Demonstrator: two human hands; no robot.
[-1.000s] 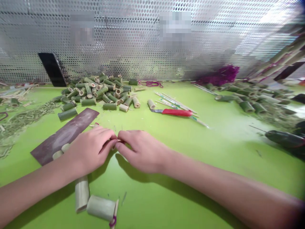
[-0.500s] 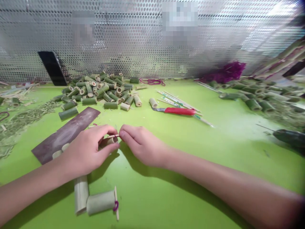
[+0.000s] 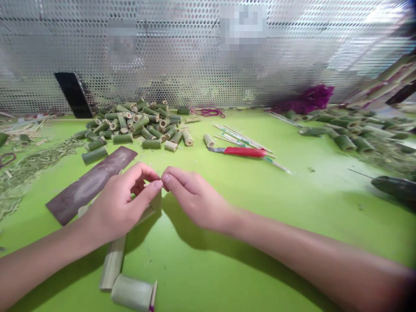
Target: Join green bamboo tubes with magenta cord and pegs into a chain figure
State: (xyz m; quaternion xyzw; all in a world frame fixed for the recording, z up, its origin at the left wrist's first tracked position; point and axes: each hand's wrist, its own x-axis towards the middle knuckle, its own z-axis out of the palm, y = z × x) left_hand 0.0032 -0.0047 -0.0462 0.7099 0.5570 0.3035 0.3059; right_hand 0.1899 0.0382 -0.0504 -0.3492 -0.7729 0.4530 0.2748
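Note:
My left hand (image 3: pixel 125 201) has its thumb and index finger pinched together; what lies between the tips is too small to make out. A pale bamboo tube (image 3: pixel 151 208) shows partly beneath that hand. Touching or nearly touching those fingertips, my right hand (image 3: pixel 198 197) is closed, its thumb pressed on the curled index finger, and anything inside is hidden. Below my left hand lie a long pale bamboo piece (image 3: pixel 112 263) and a short peeled tube (image 3: pixel 132 293) with a thin stick and purple cord at its end.
Brown sandpaper (image 3: pixel 92 184) lies left of my hands. Behind are a pile of green bamboo tubes (image 3: pixel 139 121), a black phone (image 3: pixel 74 95) and a red-handled knife (image 3: pixel 245 151) beside thin sticks. A dark-handled pointed tool (image 3: pixel 393 187) and more bamboo (image 3: pixel 346 143) are at right.
My left thumb has risen to meet the index finger. The tube and stick between my hands have dropped lower or become hidden. The connected bamboo pieces below have shifted down and tilted.

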